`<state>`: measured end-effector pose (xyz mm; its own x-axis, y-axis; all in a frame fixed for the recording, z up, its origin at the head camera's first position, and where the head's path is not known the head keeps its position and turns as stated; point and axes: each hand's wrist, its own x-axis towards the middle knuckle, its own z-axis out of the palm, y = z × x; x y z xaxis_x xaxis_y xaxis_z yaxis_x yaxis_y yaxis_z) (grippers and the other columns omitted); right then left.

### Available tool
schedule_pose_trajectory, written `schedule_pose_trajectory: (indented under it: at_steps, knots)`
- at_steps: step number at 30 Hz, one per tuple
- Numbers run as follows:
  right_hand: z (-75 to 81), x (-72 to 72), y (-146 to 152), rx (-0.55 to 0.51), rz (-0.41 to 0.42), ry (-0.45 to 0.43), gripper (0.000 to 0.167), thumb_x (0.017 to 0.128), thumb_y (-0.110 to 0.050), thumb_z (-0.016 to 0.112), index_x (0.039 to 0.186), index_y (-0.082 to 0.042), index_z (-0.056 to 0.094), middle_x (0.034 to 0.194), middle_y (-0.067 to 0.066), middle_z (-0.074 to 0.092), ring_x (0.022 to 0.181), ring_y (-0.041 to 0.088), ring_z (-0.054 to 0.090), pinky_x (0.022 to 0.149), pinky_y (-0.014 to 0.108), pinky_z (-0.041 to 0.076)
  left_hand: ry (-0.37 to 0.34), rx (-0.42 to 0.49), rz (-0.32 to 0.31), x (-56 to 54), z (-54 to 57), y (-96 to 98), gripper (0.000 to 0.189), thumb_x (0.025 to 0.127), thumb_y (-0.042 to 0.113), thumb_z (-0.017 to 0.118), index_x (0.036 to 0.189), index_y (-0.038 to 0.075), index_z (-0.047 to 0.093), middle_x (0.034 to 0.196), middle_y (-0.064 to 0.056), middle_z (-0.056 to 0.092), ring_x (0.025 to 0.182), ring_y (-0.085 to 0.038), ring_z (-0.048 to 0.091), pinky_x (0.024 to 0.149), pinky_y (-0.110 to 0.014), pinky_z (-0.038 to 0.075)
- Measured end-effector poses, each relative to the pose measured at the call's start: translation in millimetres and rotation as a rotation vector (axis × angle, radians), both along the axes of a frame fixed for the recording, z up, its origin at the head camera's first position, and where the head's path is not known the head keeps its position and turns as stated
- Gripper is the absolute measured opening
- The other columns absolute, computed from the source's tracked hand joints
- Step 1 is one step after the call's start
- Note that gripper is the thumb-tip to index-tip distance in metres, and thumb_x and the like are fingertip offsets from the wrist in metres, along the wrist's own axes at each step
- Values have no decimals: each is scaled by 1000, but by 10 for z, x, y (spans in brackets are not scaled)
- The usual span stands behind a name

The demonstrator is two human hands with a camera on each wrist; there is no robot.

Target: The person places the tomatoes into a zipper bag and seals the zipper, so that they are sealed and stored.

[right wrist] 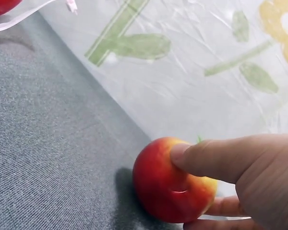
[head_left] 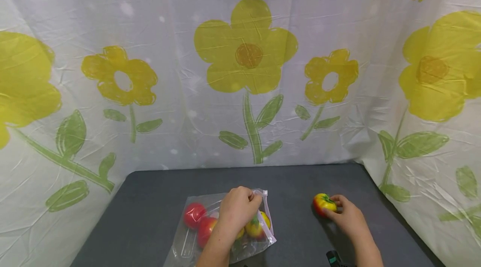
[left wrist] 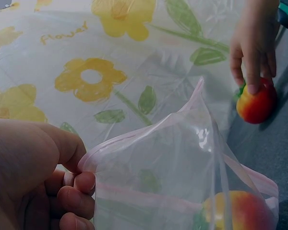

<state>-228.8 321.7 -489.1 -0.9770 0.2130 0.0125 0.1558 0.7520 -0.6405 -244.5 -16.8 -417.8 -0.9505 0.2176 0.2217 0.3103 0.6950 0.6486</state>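
Note:
My left hand (head_left: pixel 237 212) pinches the pink zip edge of a clear plastic zip bag (left wrist: pixel 149 143), lifting its mouth on the right side. Inside the bag lie red round fruits (head_left: pixel 194 215) and yellow-and-red fruits (left wrist: pixel 242 213) with green tops; my forearm hides part of them. To the right, my right hand (head_left: pixel 350 217) holds a red-and-yellow round fruit (right wrist: pixel 165 182) with a green leafy top, thumb on one side and fingers on the other. That fruit is at the tabletop, apart from the bag.
The dark grey table (head_left: pixel 158 187) carries everything. A white curtain (head_left: pixel 176 133) with printed yellow flowers hangs behind the table and along both sides. A black device with a teal mark (head_left: pixel 332 258) is at my right wrist.

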Motion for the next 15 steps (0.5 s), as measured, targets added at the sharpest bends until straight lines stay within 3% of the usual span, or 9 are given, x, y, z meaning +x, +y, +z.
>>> schedule_pose_trajectory:
  at_steps: [8, 15]
  knots:
    - [-9, -8, -11, 1, -12, -4, 62, 90, -41, 76, 130, 3, 56, 127, 34, 59, 111, 46, 62, 87, 57, 48, 10, 6, -2, 1, -5, -2, 45, 87, 22, 59, 49, 16, 36, 45, 10, 25, 41, -8, 27, 43, -27, 18]
    - [112, 28, -103, -18, 7, 1, 60, 91, -42, 75, 130, -1, 57, 128, 31, 60, 112, 44, 63, 89, 58, 47, 15, 7, 1, -1, -8, 3, 44, 86, 21, 58, 49, 16, 35, 45, 11, 23, 42, -8, 25, 44, -27, 16]
